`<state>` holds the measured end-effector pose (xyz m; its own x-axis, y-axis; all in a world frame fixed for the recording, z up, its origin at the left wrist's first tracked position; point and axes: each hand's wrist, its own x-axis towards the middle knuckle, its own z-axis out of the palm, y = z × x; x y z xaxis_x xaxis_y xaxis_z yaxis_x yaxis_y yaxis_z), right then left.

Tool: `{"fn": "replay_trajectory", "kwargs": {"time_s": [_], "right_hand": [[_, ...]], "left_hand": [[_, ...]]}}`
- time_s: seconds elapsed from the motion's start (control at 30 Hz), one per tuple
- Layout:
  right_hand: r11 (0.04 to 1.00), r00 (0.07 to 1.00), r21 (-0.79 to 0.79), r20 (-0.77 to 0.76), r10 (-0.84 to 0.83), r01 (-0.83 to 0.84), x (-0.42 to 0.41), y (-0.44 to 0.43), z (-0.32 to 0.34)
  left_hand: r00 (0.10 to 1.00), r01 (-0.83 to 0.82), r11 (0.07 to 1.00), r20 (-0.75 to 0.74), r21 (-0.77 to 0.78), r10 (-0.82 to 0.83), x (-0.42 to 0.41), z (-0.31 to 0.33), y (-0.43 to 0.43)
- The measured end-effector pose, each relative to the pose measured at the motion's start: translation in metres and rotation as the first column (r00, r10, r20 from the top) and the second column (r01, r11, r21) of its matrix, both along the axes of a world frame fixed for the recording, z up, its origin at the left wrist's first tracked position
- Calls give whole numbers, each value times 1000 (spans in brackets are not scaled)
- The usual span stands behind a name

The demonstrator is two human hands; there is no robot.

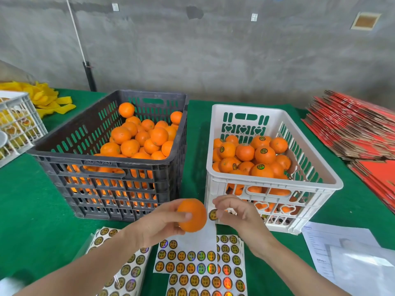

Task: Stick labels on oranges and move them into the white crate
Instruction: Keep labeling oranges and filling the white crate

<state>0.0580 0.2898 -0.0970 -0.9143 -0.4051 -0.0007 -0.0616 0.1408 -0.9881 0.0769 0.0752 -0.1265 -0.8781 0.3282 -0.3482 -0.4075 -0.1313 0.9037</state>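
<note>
Head view: the fingertips (188, 215) of the left hand (162, 221) curl round a bare orange (191, 215) and hold it up above the label sheets, thumb under it and fingers over its front. Just beside the fruit's right side, the right hand (237, 212) pinches one round label (213, 214) between thumb and forefinger, with the other fingers loosely curled above. The label looks to touch the orange's skin or be just short of it; I cannot tell which.

Below the hands a label sheet (198, 265) lies flat on the green cloth (32, 210), its upper rows peeled to bare backing, with more sheets (126, 272) to its left. Behind the right hand stands the white crate (327, 174), part filled with labelled oranges (265, 154). Left of it, close alongside, the black crate (96, 160) holds plain oranges (159, 136) heaped toward its far right corner. Printed papers (342, 248) lie at the near right, stacked red cartons (352, 129) at the far right, and yellow wrapping (47, 99) at the far left.
</note>
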Motion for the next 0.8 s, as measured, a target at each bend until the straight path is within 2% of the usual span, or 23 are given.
{"fn": "replay_trajectory", "kwargs": {"time_s": [0.17, 0.37, 0.5, 0.63, 0.7, 0.8], "right_hand": [[993, 992, 99, -107, 70, -59, -1, -10, 8], [978, 962, 208, -270, 38, 20, -4, -17, 13], [970, 915, 232, -403, 28, 73, -4, -15, 20], [968, 864, 200, -503, -33, 154, -5, -12, 31], [973, 865, 142, -493, -90, 182, -7, -10, 37], [988, 935, 67, -338, -111, 142, -14, -4, 48]], "left_hand": [[995, -87, 991, 54, 99, 82, -3, 10, 8], [996, -83, 989, 31, 124, 80, -4, 22, 12], [996, -82, 992, -20, 98, 84, -6, 29, 15], [984, -80, 996, -156, 29, 84, -13, 47, 15], [969, -65, 997, -239, -30, 56, -17, 61, 14], [947, -35, 984, -321, -177, -24, -25, 79, 16]]}}
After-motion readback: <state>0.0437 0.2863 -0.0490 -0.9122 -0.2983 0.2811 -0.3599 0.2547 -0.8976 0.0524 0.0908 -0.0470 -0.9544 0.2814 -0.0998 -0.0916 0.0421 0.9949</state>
